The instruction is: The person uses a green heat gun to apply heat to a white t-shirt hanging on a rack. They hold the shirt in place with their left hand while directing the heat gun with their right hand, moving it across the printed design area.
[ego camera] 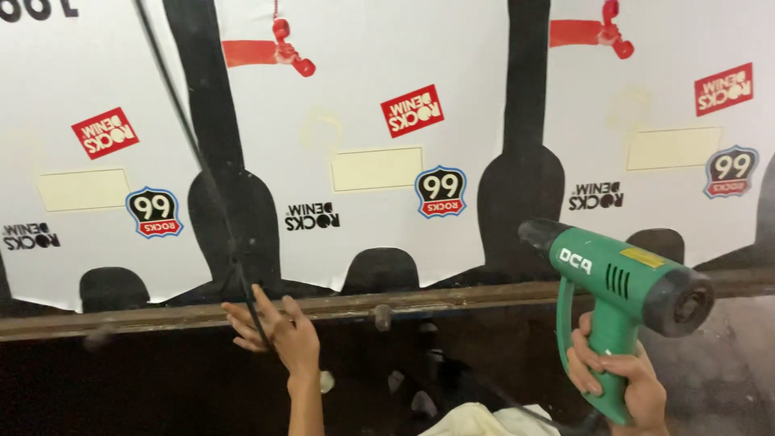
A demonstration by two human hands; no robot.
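My right hand (622,379) grips the handle of a green heat gun (622,278), whose black nozzle points left toward the printed white sheet (371,121). My left hand (278,331) is raised at the sheet's lower edge with fingers spread, touching a thin black cord (202,161) that runs diagonally down from the upper left. The sheet shows red, blue and black badge prints, pale rectangular patches and black cut-out shapes.
A worn wooden rail (404,303) runs across below the sheet. Under it the space is dark, with a pale cloth (484,421) at the bottom centre. Red printed shapes (274,52) sit near the sheet's top.
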